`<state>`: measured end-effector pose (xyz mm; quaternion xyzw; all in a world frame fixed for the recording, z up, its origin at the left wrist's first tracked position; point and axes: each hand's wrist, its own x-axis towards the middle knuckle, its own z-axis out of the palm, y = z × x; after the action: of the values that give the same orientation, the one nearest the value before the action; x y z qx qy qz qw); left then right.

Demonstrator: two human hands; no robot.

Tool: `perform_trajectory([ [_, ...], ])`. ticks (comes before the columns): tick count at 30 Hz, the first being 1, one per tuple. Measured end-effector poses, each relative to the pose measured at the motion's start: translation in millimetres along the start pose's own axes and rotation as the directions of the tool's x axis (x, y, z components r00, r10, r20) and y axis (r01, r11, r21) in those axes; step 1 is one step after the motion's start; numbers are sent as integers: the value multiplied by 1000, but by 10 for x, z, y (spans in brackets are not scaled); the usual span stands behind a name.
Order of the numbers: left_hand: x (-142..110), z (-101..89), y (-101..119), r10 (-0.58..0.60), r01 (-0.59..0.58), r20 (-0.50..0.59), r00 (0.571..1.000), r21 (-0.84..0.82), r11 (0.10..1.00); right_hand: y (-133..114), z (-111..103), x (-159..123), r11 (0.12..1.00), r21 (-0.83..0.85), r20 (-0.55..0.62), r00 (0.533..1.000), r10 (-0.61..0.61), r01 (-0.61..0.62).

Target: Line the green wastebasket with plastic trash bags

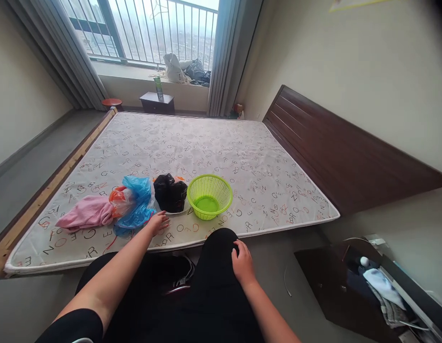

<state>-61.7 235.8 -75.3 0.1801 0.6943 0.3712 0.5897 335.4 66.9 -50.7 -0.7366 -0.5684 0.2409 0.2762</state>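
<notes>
My left hand (158,223) reaches over the near edge of the mattress with its fingers stretched out, beside a blue plastic bag (137,202). A black plastic bag (169,193) sits just beyond my fingertips, with a white rim showing under it. My right hand (242,262) rests by my right knee, fingers apart and holding nothing. To the right of the black bag stands a lime-green plastic basket (210,196) with nothing visible inside. An orange-and-white plastic bag (122,199) and a pink cloth (87,213) lie left of the blue bag.
The letter-printed mattress (192,143) meets a dark wooden headboard (335,143) on the right. A nightstand (157,103) with a green bottle (158,88) and a red stool (112,102) stand beyond. At lower right, a dark cabinet (324,281) has clothes on it.
</notes>
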Motion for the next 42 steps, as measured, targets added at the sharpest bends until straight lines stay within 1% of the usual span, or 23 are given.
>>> perform_trajectory([
  [3, -58, 46, 145, 62, -63, -23, 998, -29, 998, -2, 12, 8, 1000, 5, -16, 1000, 2, -2],
  [6, -279, 11, 299, 192, -193, -20, 981, -123, 973, -1, 25, 10, 1000, 13, -13, 1000, 0, 0],
  [9, -653, -95, 449, 364, -366, -56, 930, -261, 893, 8, 37, 9, 1000, 14, -18, 1000, -6, 6],
  [11, -946, -174, 526, 409, -413, -78, 909, -302, 859, 18, 35, 10, 1000, 4, -23, 1000, -11, 12],
  [14, -1366, -255, 595, 450, -458, -96, 888, -263, 849, -2, 10, 10, 999, -22, -17, 1000, -25, 25],
  [16, -1603, -266, 619, 496, -506, -105, 862, -211, 836, -99, -9, 3, 998, -33, 3, 998, -60, 60],
  [18, -1813, -237, 631, 522, -532, -101, 847, -188, 826, -317, -1, -21, 991, -7, 37, 991, -130, 131],
  [21, -2147, -115, 612, 544, -546, -68, 836, -190, 816, -897, 107, -118, 951, 118, 86, 951, -296, 285],
  [23, -2417, 9, 568, 569, -563, -8, 822, -158, 811, -1375, 231, -224, 894, 198, 85, 902, -424, 402],
  [25, -2716, 140, 506, 594, -588, 73, 801, -86, 804, -1817, 354, -331, 812, 252, 50, 831, -554, 527],
  [26, -2862, 197, 475, 611, -610, 106, 785, -42, 791, -1995, 399, -372, 774, 271, 23, 800, -599, 572],
  [27, -2999, 242, 448, 635, -641, 135, 761, 2, 767, -2134, 426, -399, 751, 288, -2, 784, -620, 594],
  [29, -3221, 284, 414, 695, -718, 194, 692, 91, 690, -2291, 416, -401, 731, 356, -35, 790, -613, 583],
  [31, -3352, 267, 423, 759, -807, 275, 591, 184, 562, -2310, 327, -348, 704, 466, -63, 813, -579, 537],
  [32, -3380, 245, 444, 787, -849, 319, 528, 230, 476, -2286, 261, -309, 679, 521, -79, 821, -566, 518],
  [34, -3360, 206, 517, 832, -908, 395, 388, 320, 271, -2210, 112, -223, 634, 607, -128, 847, -517, 479],
  [35, -3315, 201, 567, 845, -918, 427, 321, 359, 168, -2171, 39, -177, 621, 644, -154, 871, -467, 447],
  [37, -3162, 248, 691, 848, -906, 481, 221, 423, -4, -2108, -88, -73, 585, 735, -190, 932, -310, 344],
  [38, -3058, 305, 765, 838, -889, 510, 194, 453, -69, -2084, -138, -11, 552, 783, -197, 956, -217, 287],
  [39, -2938, 384, 848, 821, -865, 539, 187, 486, -122, -2061, -177, 61, 515, 824, -196, 972, -133, 237],
  [40, -2805, 486, 937, 800, -836, 567, 198, 524, -165, -2036, -205, 142, 480, 854, -192, 979, -62, 198],
  [41, -2661, 607, 1031, 775, -800, 591, 225, 566, -200, -2005, -220, 232, 452, 876, -186, 982, -4, 168],
  [42, -2509, 744, 1126, 750, -757, 605, 267, 614, -226, -1965, -222, 329, 433, 890, -179, 983, 44, 143],
])
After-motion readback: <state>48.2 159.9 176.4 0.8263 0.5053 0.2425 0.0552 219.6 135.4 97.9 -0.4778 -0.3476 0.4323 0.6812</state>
